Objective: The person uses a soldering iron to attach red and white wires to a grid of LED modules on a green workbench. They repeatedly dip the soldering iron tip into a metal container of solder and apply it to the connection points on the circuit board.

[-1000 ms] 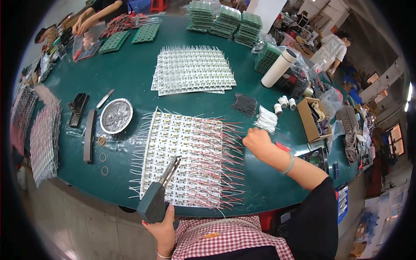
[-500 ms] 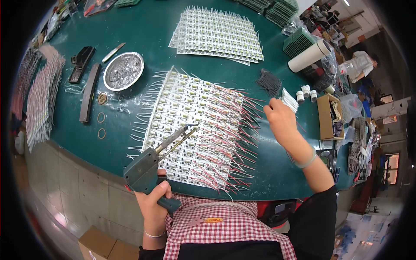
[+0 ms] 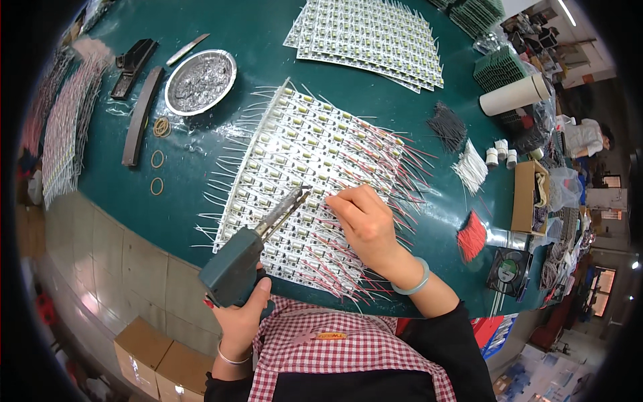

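Soldering step, by look of it. Left hand (image 3: 242, 313) gripped solder gun (image 3: 242, 258), tip over panel (image 3: 301, 161) mid-bench. Right hand (image 3: 365, 224) pinched red wire (image 3: 333, 204) beside tip. Next likely needed: tip onto joint, wire steady.

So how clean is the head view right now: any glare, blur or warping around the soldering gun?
Head view: sharp at centre, the soldering gun and right hand are crisp; overhead light glares on the white LED board panel; fisheye bends the green table edge and blackens the corners; the far background is small and soft.
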### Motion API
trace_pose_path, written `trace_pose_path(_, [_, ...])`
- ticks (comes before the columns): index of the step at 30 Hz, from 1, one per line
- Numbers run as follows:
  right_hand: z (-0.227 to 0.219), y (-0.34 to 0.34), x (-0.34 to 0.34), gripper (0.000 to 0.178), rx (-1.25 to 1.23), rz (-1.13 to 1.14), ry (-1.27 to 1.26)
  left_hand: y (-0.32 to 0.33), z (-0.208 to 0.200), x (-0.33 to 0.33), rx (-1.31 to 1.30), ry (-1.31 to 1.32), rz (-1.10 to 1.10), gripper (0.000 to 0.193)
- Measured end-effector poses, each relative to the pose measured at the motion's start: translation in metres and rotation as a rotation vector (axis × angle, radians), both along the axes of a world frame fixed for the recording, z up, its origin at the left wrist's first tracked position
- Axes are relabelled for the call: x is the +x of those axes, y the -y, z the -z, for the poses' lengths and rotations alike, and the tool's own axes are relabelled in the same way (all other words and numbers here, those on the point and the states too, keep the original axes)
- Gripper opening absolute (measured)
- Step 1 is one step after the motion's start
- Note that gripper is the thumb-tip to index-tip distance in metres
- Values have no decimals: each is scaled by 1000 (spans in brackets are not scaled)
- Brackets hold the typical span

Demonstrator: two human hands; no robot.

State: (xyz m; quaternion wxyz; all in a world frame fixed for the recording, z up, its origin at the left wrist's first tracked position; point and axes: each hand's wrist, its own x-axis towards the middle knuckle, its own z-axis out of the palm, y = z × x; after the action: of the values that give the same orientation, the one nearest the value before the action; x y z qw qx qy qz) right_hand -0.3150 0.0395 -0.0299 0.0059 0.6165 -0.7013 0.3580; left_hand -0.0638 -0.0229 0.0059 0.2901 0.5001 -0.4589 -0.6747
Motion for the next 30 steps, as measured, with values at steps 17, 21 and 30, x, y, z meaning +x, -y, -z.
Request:
trace_pose_path(17, [5,-3,-2,31,35,-40,-91,1,-1,-10,-615,258,335,19])
trace_pose_path(21, [5,-3,-1,32,41,-33,-108,0,-4,-11,-587,253,343,20])
trace_pose_path(30, [3,-3,0,33,44,-46,-115,-6,-1,-12,-634,239,379,14])
